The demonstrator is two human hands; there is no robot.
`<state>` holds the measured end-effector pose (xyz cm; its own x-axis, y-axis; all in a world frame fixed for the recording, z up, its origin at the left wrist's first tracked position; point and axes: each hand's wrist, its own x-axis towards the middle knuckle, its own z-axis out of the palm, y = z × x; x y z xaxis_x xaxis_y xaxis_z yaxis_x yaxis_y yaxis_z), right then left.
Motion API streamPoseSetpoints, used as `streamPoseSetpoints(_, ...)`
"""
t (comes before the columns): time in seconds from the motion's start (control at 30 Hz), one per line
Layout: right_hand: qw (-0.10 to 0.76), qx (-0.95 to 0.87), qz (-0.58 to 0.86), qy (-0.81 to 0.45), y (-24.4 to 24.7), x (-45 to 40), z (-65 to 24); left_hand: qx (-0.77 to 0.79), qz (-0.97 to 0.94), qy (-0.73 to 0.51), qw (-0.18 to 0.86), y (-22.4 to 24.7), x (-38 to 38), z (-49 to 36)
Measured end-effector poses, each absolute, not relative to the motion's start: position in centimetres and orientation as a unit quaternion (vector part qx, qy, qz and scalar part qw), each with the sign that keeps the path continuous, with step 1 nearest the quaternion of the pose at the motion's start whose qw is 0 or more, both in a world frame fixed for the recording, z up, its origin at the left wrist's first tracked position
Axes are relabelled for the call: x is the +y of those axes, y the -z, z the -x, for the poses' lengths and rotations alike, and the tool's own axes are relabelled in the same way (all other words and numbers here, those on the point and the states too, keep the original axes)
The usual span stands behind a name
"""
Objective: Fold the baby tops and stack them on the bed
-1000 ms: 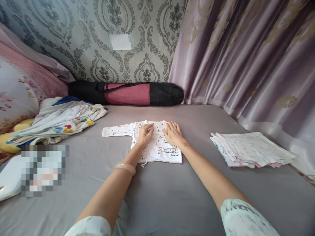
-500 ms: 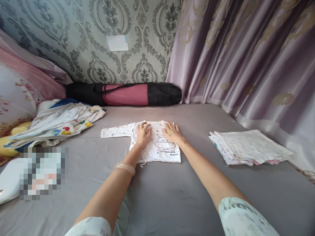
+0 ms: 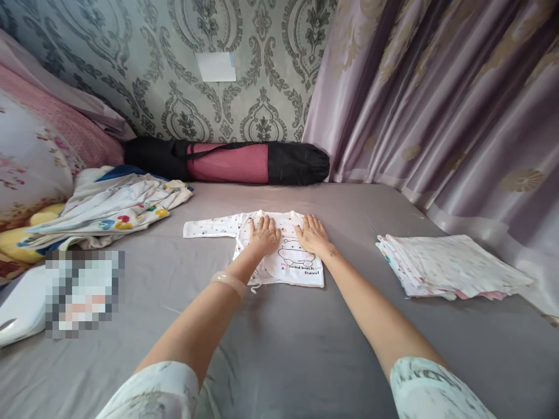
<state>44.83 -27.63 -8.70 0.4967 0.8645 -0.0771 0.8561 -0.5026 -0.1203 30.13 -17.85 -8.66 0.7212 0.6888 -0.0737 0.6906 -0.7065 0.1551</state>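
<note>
A small white baby shirt (image 3: 301, 274) with a cartoon print and lettering lies flat on the grey bed sheet (image 3: 301, 349). One of its sleeves (image 3: 209, 227) stretches out to the left; the other sleeve does not show on the right side. My left hand (image 3: 264, 235) rests flat on the shirt's upper middle, fingers extended. On the shirt's right upper edge lies my right hand (image 3: 313, 234), also flat with its fingers stretched out. A thin white tie (image 3: 255, 288) sticks out at the lower hem. Neither hand grips the cloth.
To the right lies a stack of folded white clothes (image 3: 454, 265). Rumpled patterned clothes (image 3: 126, 203) lie at the left by a floral pillow (image 3: 30, 157). A black and pink rolled bag (image 3: 227, 163) runs along the wall. A white object (image 3: 26, 302) sits beside a blurred patch.
My left hand has flattened, its fingers straighter, and shifted slightly right on the shirt. My right hand stays at the shirt's right edge. The view has shifted slightly.
</note>
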Motion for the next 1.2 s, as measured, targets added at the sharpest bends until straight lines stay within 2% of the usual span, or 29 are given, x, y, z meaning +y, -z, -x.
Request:
streamPoseSetpoints(0.1, 0.013, -0.494, 0.865, -0.092, 7.3, -27.2, -44.8, 0.373, -0.923, 0.023, 0.093, 7.9, -17.8, -29.7)
streamPoseSetpoints(0.2, 0.038, -0.514, 0.854, -0.076, 6.4, -26.5, -44.1, 0.369, -0.926, 0.007, 0.085, 7.3, -18.7, -28.5)
streamPoseSetpoints(0.33, 0.069, -0.52, 0.848, -0.073, 7.4, -25.5, -42.8, 0.346, -0.933, 0.015, 0.103, 7.3, -20.3, -26.2)
streamPoseSetpoints(0.53, 0.055, -0.514, 0.855, -0.03, 9.6, -25.0, -42.4, 0.341, -0.936, -0.049, 0.079, 8.8, -20.6, -22.6)
streamPoseSetpoints(0.7, 0.058, -0.515, 0.854, -0.035, 8.7, -25.1, -42.0, 0.326, -0.942, -0.061, 0.054, 8.9, -20.8, -20.5)
streamPoseSetpoints(0.9, 0.096, -0.613, 0.783, -0.043, 8.2, -24.2, -38.1, 0.341, -0.938, -0.035, 0.057, 9.0, -21.2, -20.6)
streamPoseSetpoints(1.2, 0.053, -0.623, 0.777, -0.072, 7.5, -22.8, -37.4, 0.345, -0.934, -0.078, 0.049, 9.9, -21.2, -20.5)
